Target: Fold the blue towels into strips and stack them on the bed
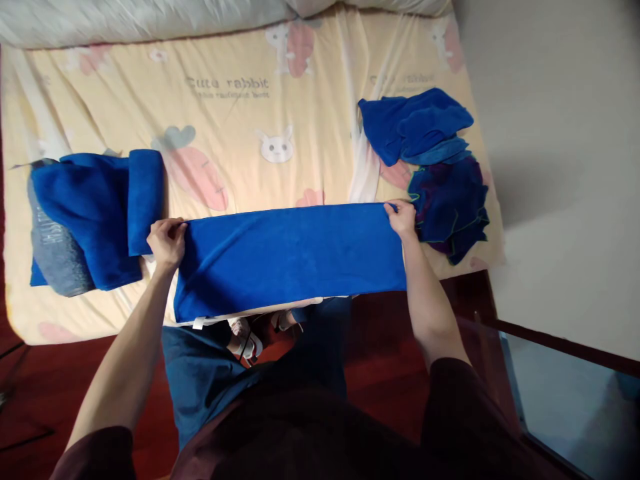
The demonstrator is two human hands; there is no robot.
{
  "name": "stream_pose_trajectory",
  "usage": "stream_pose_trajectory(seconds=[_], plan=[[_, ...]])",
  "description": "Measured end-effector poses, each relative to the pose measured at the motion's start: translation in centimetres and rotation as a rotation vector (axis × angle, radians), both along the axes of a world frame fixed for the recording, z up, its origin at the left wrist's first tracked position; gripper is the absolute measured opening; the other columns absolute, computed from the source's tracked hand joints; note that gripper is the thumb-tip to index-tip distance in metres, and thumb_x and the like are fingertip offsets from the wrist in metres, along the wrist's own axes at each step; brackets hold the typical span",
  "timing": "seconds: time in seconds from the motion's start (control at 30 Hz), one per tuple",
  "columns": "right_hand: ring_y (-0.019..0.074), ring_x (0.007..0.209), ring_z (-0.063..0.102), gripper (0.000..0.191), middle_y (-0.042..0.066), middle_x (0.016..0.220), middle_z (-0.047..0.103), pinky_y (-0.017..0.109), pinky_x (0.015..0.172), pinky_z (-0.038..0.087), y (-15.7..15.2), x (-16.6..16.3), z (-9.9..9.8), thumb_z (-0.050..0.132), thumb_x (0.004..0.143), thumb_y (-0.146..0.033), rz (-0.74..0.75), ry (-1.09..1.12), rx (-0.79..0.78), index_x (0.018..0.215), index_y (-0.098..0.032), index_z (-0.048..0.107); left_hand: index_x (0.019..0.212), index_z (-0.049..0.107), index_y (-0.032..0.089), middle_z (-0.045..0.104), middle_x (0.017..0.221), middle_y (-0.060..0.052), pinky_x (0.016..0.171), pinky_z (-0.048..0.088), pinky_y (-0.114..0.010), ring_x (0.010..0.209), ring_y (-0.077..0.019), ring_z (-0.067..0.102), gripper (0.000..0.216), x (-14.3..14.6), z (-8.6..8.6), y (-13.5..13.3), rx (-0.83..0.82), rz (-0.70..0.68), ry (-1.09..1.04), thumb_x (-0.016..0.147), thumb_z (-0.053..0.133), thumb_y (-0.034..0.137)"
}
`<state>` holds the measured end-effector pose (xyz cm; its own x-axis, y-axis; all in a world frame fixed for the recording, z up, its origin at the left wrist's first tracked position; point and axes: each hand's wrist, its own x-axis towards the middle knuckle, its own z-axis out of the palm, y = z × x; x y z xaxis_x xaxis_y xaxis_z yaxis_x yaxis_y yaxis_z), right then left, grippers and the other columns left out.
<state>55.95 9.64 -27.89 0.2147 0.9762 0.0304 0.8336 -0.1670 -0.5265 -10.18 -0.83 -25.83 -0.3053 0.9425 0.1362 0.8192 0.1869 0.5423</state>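
Head view: the left fingers (161, 229) are clamped on the far left corner of a flat blue towel (290, 257), the right fingers (401, 208) on its far right corner. The towel spans between them along the bed's (320, 147) near edge. Folded blue cloths (100, 213) lie just left of the left fingers; crumpled blue cloths (453, 203), right of the right fingers.

This looks like a bedroom in a home: a bed (320, 160) lies towards 12 o'clock, its yellowish sheet (215, 120) printed with rabbits, carrots and "Cute rabbit". Pale, puffy bedding (200, 20) sits at 11 o'clock, a plain wall (560, 87) at 2, reddish floor (380, 353) at 5.
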Motion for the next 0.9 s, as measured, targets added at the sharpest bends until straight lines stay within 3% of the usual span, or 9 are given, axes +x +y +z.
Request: stream_pose_trajectory(seconds=[0.23, 0.33, 0.5, 0.63, 0.73, 0.83, 0.9], plan=[[0.0240, 0.083, 0.066, 0.024, 0.011, 0.089, 0.072, 0.040, 0.086, 0.054, 2.5, 0.8, -2.3, 0.060, 0.091, -0.031, -0.107, -0.032, 0.161, 0.091, -0.011, 0.073, 0.117, 0.064, 0.001, 0.067, 0.120, -0.015, 0.106, 0.042, -0.033, 0.114, -0.0176, 0.060, 0.031, 0.0, -2.1, 3.9, 0.118, 0.149, -0.036, 0.101, 0.047, 0.021], [0.0253, 0.090, 0.065, 0.029, 0.013, 0.094, 0.069, 0.041, 0.089, 0.052, 3.1, 0.1, -3.3, 0.056, 0.095, -0.035, -0.144, -0.066, 0.213, 0.094, -0.011, 0.072, 0.114, 0.065, 0.003, 0.067, 0.117, -0.013, 0.105, 0.041, -0.034, 0.111, -0.0180, 0.059, 0.026, 0.2, -2.8, 4.8, 0.133, 0.222, 0.002, 0.099, 0.050, 0.018], [0.0278, 0.103, 0.061, 0.042, 0.019, 0.107, 0.064, 0.043, 0.095, 0.046, 2.6, -1.6, -3.6, 0.042, 0.104, -0.041, -0.244, -0.150, 0.217, 0.104, -0.011, 0.070, 0.111, 0.065, 0.003, 0.066, 0.115, -0.014, 0.107, 0.038, -0.039, 0.111, -0.0205, 0.055, 0.023, 0.3, -2.8, 5.1, 0.092, 0.198, 0.029, 0.099, 0.052, 0.018], [0.0273, 0.111, 0.056, 0.051, 0.026, 0.117, 0.061, 0.042, 0.098, 0.040, 2.5, -2.4, -2.7, 0.029, 0.107, -0.039, -0.259, -0.208, 0.147, 0.111, -0.007, 0.069, 0.111, 0.064, 0.002, 0.065, 0.116, -0.016, 0.109, 0.038, -0.043, 0.111, -0.0219, 0.056, 0.024, 0.5, -2.0, 5.6, 0.013, 0.195, 0.049, 0.100, 0.052, 0.019], [0.0322, 0.126, 0.047, 0.052, 0.031, 0.128, 0.055, 0.050, 0.104, 0.037, 3.0, -3.5, -1.3, 0.026, 0.108, -0.038, -0.287, -0.174, 0.075, 0.118, -0.005, 0.066, 0.115, 0.061, 0.000, 0.063, 0.124, -0.019, 0.112, 0.036, -0.047, 0.118, -0.0245, 0.056, 0.026, 1.2, -0.2, 5.7, -0.060, 0.165, 0.034, 0.098, 0.051, 0.016], [0.0389, 0.142, 0.031, 0.051, 0.028, 0.146, 0.044, 0.063, 0.112, 0.028, 3.0, -7.2, 0.8, 0.030, 0.106, -0.040, -0.230, -0.112, 0.088, 0.134, -0.007, 0.057, 0.135, 0.052, 0.003, 0.048, 0.150, -0.020, 0.119, 0.030, -0.051, 0.141, -0.0272, 0.041, 0.040, 3.8, 2.0, 4.7, -0.008, 0.002, 0.096, 0.097, 0.050, 0.014], [0.0399, 0.150, 0.020, 0.054, 0.020, 0.158, 0.035, 0.068, 0.118, 0.018, 1.7, -11.9, 2.1, 0.032, 0.105, -0.041, -0.044, -0.066, 0.111, 0.148, -0.012, 0.047, 0.146, 0.044, 0.009, 0.034, 0.163, -0.014, 0.125, 0.022, -0.052, 0.153, -0.0262, 0.024, 0.049, 7.2, 2.7, 3.3, 0.048, -0.188, 0.155, 0.099, 0.048, 0.019]])
